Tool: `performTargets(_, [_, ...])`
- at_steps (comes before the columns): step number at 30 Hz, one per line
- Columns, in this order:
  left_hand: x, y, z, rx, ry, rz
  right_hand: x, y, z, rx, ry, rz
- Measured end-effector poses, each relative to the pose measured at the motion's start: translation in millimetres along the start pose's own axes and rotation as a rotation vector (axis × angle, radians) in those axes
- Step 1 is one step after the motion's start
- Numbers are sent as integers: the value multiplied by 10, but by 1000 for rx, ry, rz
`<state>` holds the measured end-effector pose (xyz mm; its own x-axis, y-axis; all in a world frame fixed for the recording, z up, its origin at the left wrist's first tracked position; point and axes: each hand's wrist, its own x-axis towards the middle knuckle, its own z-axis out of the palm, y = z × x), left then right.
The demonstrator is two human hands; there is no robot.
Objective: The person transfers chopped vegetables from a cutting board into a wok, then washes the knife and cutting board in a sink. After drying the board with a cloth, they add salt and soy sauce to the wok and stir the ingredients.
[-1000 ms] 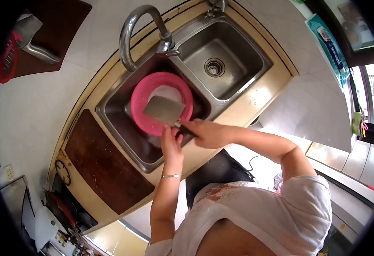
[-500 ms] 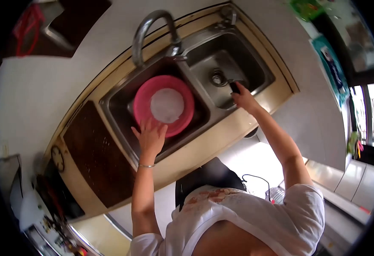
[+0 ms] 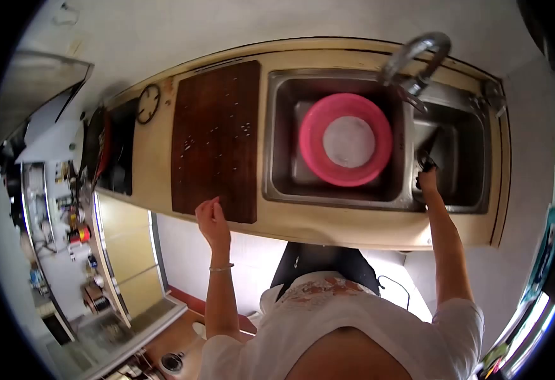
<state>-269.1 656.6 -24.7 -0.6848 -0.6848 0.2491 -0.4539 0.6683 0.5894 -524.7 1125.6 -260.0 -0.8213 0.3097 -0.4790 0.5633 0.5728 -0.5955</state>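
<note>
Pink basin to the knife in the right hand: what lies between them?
The head view shows the steel divider of the double sink between the pink basin and the knife.

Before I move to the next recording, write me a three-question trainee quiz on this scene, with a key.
1. Which hand grips the knife?
2. True or false: the pink basin and the knife are in the same sink compartment.
3. Fill in: the left hand is at the near edge of the brown ____.

Key:
1. The right hand.
2. False; the pink basin sits in the left compartment.
3. Board.
</note>
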Motion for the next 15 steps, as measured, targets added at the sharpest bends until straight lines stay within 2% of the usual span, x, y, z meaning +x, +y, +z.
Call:
performTargets(2, [-14, -269, -142, -69, 85, -196, 114, 86, 107, -295, 36, -67])
performTargets(3, [-14, -331, -207, -58, 110, -210, 38, -119, 70, -328, -14, 33])
performTargets(4, [8, -389, -262, -6, 130, -265, 143, -14, 149, -170, -111, 80])
performTargets(5, [32, -454, -305, 43, 147, -317, 310, 135, 200, -402, -201, 10])
performTargets(7, [69, -645, -316, 65, 167, -318, 1692, 1731, 824, -7, -303, -171])
performTargets(8, [101, -713, -321, 101, 145, -328, 1453, 1429, 707, -349, -303, -183])
performTargets(9, [221, -865, -367, 135, 117, -337, 1231, 1211, 687, -528, -316, -201])
performTargets(12, [446, -1257, -330, 261, 76, -295, 1079, 1096, 563, -876, -353, -317])
performTargets(15, [741, -1578, -282, 393, 7, -238, 1130, 1091, 361, -1260, -363, -545])
